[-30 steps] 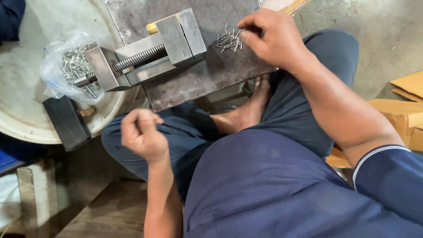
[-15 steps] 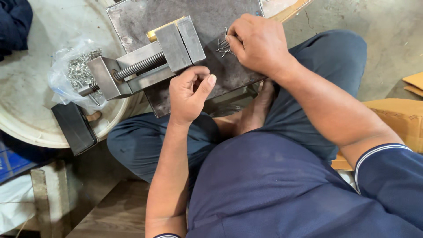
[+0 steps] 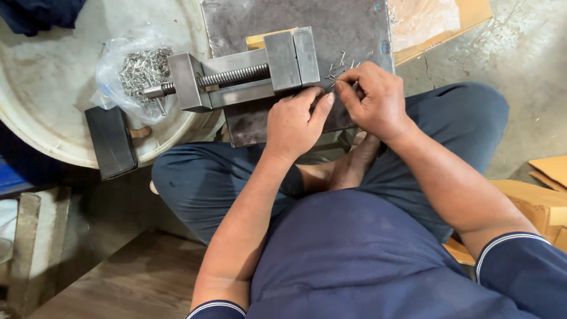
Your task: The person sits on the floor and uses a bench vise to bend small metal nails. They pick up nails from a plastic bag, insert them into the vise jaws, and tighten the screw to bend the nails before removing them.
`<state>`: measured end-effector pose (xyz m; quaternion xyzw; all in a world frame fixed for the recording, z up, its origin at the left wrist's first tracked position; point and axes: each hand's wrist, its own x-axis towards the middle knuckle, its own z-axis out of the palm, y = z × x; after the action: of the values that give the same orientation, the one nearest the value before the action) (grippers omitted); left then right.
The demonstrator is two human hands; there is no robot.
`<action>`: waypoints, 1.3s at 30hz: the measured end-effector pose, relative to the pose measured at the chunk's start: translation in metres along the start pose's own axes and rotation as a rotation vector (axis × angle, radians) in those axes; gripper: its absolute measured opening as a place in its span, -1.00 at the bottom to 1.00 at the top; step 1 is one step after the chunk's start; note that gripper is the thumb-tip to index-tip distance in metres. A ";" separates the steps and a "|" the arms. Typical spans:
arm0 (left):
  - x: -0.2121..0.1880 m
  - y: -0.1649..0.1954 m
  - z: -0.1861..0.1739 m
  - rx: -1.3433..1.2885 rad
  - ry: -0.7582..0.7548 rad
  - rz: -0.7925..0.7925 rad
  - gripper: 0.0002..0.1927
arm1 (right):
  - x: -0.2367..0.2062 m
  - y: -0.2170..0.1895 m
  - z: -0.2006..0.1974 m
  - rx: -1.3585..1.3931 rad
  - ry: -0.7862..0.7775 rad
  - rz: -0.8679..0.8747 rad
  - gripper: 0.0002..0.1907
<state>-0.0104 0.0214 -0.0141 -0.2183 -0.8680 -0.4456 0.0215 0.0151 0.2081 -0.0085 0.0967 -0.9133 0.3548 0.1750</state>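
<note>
**Both hands meet over small pins beside a vise**

Both forearms reach forward from the seated person's lap and converge at the near edge of a dark metal plate (image 3: 354, 23). The left arm runs almost straight up the picture, wrist level, and the left hand (image 3: 293, 121) lies palm down on the plate's edge, knuckles up, with its fingers curled and the fingertips pointing toward the other hand. The right arm comes in from the lower right, bent at the elbow, and the right hand (image 3: 375, 100) is curled over with thumb and forefinger pinched together at a scatter of small metal pins (image 3: 339, 68) lying on the plate. The fingertips of the two hands nearly touch. Something thin seems pinched in the right fingers, but it is too small to be sure; whether the left hand holds anything cannot be told.

The pins lie just to the right of a steel vise (image 3: 248, 74), which sits on the plate with its screw pointing left. The left hand's knuckles are just beside the vise's near jaw block.

To the left, a clear plastic bag (image 3: 139, 74) holding many more pins rests on a round white surface (image 3: 53, 112), with a black block (image 3: 111, 142) at its near rim. Cardboard (image 3: 440, 20) shows behind the plate.
</note>
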 end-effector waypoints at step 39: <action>-0.016 -0.114 -0.182 -0.657 0.533 -0.548 -0.72 | -0.009 0.026 0.006 0.624 -0.268 0.361 -0.85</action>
<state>-0.0699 -0.1844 0.0051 0.1436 -0.6715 -0.7249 0.0546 0.0140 0.2232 -0.0318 0.0285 -0.7785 0.6251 -0.0494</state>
